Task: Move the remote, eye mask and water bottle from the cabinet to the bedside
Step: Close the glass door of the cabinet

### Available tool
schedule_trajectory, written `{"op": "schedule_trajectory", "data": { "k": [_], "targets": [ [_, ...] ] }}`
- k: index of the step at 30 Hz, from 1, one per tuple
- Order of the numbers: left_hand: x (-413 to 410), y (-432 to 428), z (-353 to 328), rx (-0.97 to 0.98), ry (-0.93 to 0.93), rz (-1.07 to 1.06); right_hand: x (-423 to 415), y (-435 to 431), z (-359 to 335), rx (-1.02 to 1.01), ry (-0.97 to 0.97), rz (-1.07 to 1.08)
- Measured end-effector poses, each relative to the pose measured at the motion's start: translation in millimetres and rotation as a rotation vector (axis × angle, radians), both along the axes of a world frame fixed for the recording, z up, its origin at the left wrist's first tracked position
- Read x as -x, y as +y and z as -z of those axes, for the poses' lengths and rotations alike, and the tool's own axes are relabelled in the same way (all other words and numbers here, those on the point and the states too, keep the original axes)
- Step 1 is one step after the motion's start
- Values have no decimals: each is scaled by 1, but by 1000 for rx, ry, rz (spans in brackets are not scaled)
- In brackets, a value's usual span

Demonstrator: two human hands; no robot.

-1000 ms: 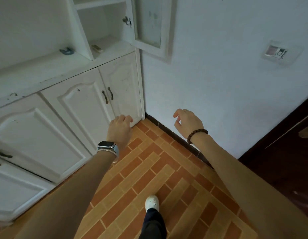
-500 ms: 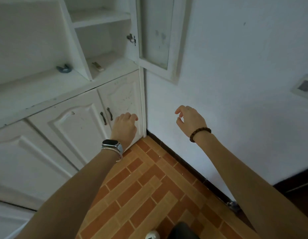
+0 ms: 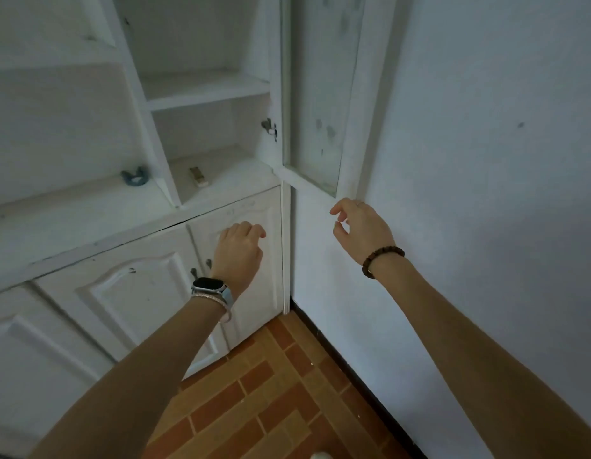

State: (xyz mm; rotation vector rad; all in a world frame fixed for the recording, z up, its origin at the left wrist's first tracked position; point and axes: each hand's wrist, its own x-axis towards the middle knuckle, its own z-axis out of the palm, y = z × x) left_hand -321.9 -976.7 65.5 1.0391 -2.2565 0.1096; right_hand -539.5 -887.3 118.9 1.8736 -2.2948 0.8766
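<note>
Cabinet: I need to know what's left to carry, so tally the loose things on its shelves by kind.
Remote: 1
Blue-grey thing, perhaps the eye mask: 1
Water bottle: 0 in view
Total: 2

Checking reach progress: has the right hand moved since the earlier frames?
Yes: the right hand has risen toward the lower edge of the open glass door.
</note>
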Motion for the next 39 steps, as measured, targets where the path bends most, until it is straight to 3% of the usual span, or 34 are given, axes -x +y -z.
{"op": "schedule_trajectory", "data": {
  "k": [14, 24, 32, 39],
  "targets": [
    [105, -105, -127, 229, 118, 28, 96, -118, -163, 459, -117, -138],
    [193, -130, -213, 579, 23, 375, 151, -136, -260, 651, -278, -72],
    [251, -138, -230, 761, -211, 436, 175, -168, -305, 620, -614, -200],
    [262, -154, -228, 833, -337, 369, 172, -181, -310, 621, -638, -328]
  ]
}}
